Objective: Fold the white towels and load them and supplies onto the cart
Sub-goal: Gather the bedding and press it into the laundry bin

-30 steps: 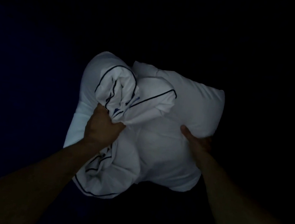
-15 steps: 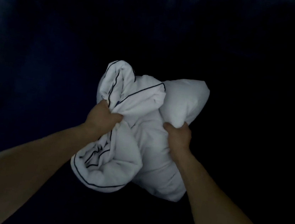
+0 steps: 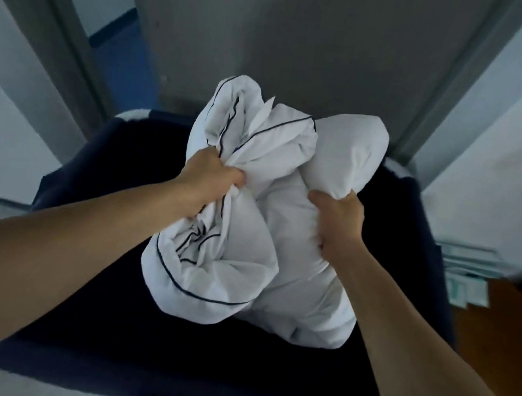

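Head view: a white bundle (image 3: pixel 268 231) is held in both hands over the open dark bag (image 3: pixel 99 326) of the cart, towards its far edge and slightly right of the middle. Whether the bundle's underside touches the bag's floor cannot be told. The left hand (image 3: pixel 213 175) is clenched tight, with a gather of the dark-trimmed cloth (image 3: pixel 217 274) bunched inside the fist. The right hand (image 3: pixel 339 220) is curled round a fold of the plain cloth (image 3: pixel 343 155), thumb on top and fingers dug into it.

The loading step is judged to be in hand, not the folding, since the cloth is crumpled and rolled, not squared. If it belongs in the bag, it should next be lowered and both grips let go together. If it is meant to be folded, it should first be lifted clear and shaken out.

Room is ample on the bag's left side and near edge, where only dark fabric is seen. The right edge is closer to the bundle. Beyond it a wooden surface (image 3: pixel 507 326) and some pale packets (image 3: pixel 466 285) are seen, blurred. A grey door (image 3: pixel 289 36) stands just past the far edge, so forward swing is limited.
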